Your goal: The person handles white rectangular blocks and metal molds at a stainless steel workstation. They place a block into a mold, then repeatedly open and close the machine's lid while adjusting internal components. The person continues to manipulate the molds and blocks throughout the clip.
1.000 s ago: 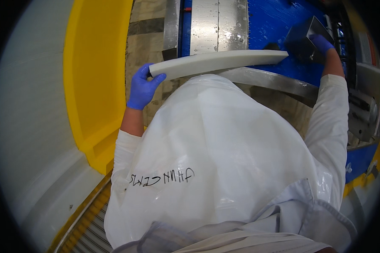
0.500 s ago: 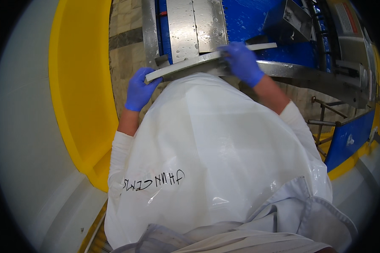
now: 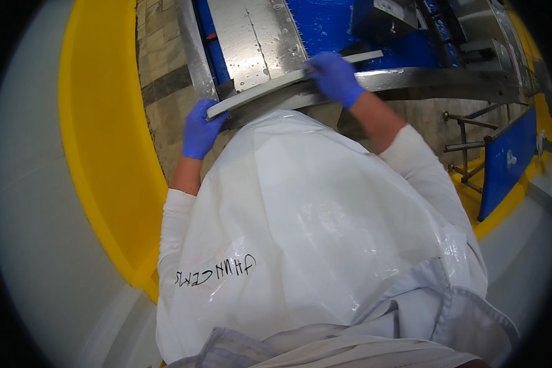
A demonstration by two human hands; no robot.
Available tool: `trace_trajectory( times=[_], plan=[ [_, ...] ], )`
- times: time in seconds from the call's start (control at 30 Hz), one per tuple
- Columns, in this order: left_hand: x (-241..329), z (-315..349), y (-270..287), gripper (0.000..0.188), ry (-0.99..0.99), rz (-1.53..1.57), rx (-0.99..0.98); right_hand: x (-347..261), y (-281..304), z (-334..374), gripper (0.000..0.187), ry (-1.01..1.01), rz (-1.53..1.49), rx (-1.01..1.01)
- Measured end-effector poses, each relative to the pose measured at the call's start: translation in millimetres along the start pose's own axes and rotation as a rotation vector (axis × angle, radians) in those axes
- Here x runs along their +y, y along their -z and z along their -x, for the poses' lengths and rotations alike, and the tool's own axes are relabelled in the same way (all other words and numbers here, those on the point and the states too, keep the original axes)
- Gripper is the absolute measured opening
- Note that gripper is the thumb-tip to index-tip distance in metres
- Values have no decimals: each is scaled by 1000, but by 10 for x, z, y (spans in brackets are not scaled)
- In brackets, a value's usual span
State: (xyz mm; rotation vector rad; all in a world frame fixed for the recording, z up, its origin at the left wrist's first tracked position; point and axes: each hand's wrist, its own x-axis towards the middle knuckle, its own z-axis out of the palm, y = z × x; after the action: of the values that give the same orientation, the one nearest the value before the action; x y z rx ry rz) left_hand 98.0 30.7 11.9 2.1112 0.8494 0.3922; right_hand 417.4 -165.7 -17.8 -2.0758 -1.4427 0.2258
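Note:
A long, narrow white strip [image 3: 257, 91], slightly bowed in this view, lies across the near end of the steel surface. Its left end is in my left hand [image 3: 202, 130], blue-gloved, with the fingers curled around it. My right hand [image 3: 335, 81], in the same kind of glove, bears on the strip right of its middle. Those fingers are bent around something small and dark, too blurred to name. Beyond the right hand the strip's far end sticks out over the blue surface [image 3: 325, 24].
Wet steel plates [image 3: 251, 37] lie ahead. A steel rail [image 3: 429, 84] runs to the right, with a metal box [image 3: 383, 21] beyond it. A yellow barrier [image 3: 101, 122] curves along my left. At right stands a blue panel [image 3: 509, 162] beside metal bars [image 3: 469, 144]. A white apron covers my front.
The surroundings have shifted left and slightly up in the view. My right hand remains near the same part of the strip, and my left hand still grips its end.

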Motion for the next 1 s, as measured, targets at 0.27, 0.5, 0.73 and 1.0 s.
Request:
trace_trajectory(
  times=[0.27, 0.5, 0.73, 1.0],
  plan=[
    [-41, -36, 38, 27, -37, -30, -16, 504, 255, 232, 21, -104, 59, 101],
    [-78, -25, -17, 28, -37, 1, -7, 755, 273, 478, 19, -297, 27, 229],
    [59, -29, 41, 25, -33, -60, -47, 1360, 872, 296, 22, -476, 264, 274],
    [59, -21, 13, 24, -48, -57, -46, 841, 262, 266, 14, -251, 18, 306]
  ],
)
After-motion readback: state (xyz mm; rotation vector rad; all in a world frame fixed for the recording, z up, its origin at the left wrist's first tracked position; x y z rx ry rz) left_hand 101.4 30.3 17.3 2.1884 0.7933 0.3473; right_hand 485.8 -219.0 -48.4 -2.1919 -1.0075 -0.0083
